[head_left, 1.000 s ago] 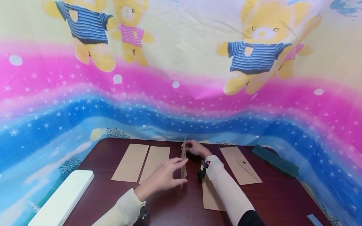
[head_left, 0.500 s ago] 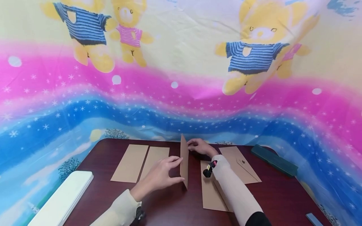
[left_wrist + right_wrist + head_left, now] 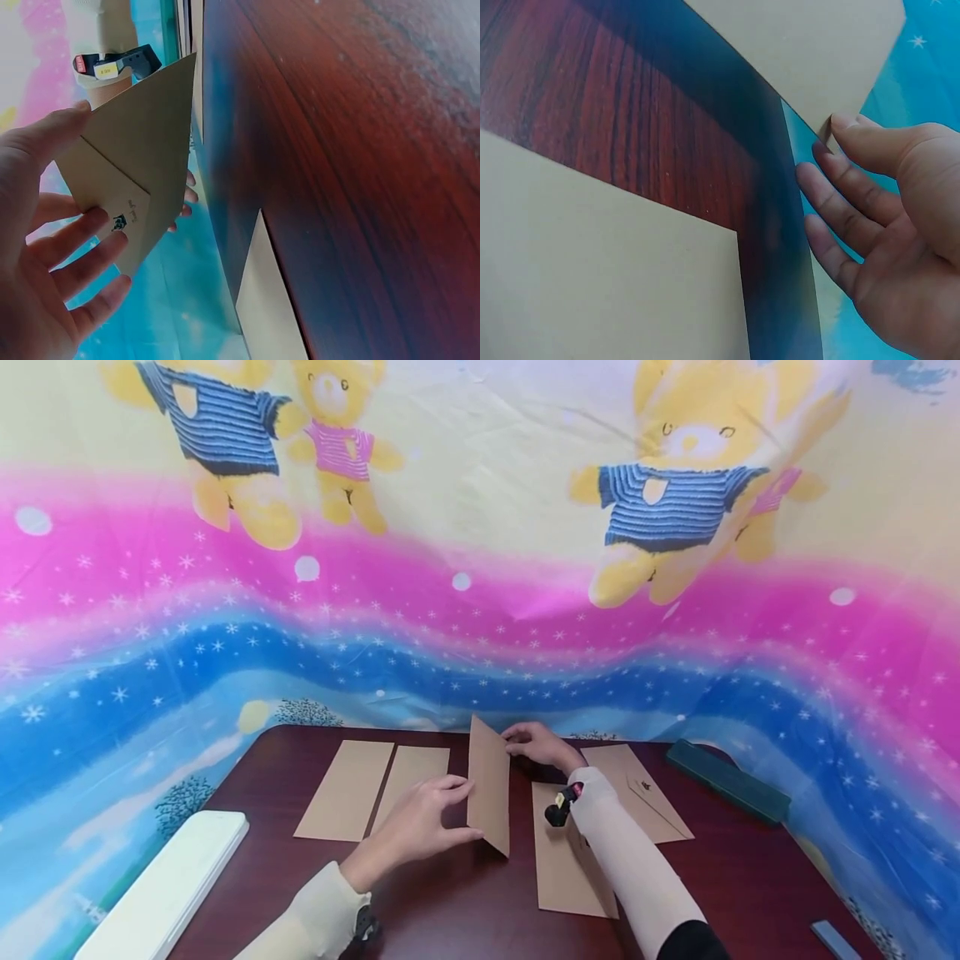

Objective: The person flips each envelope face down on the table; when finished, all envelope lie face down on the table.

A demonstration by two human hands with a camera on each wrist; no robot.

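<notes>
A brown paper envelope (image 3: 489, 793) stands tilted on its long edge above the middle of the table. My right hand (image 3: 542, 747) pinches its far corner between thumb and fingers, seen closely in the right wrist view. At the envelope's left side is my left hand (image 3: 420, 818), fingers spread and relaxed; the fingertips appear to touch the flap side. That side shows a pointed flap with a small dark print (image 3: 120, 222) in the left wrist view. Two plain envelopes lie left, one (image 3: 345, 789) beside the other (image 3: 411, 777), which the left hand partly covers.
Right of centre an envelope (image 3: 566, 868) lies partly under my right forearm. Another envelope (image 3: 633, 793), flap up, lies beyond it. A dark green case (image 3: 727, 781) sits far right, a white case (image 3: 165, 885) at left, and a grey-blue strip (image 3: 834, 939) near right.
The held envelope has turned from edge-on, so its plain face now shows in the head view and its top leans left. My right hand has shifted slightly right; the left moved slightly left.
</notes>
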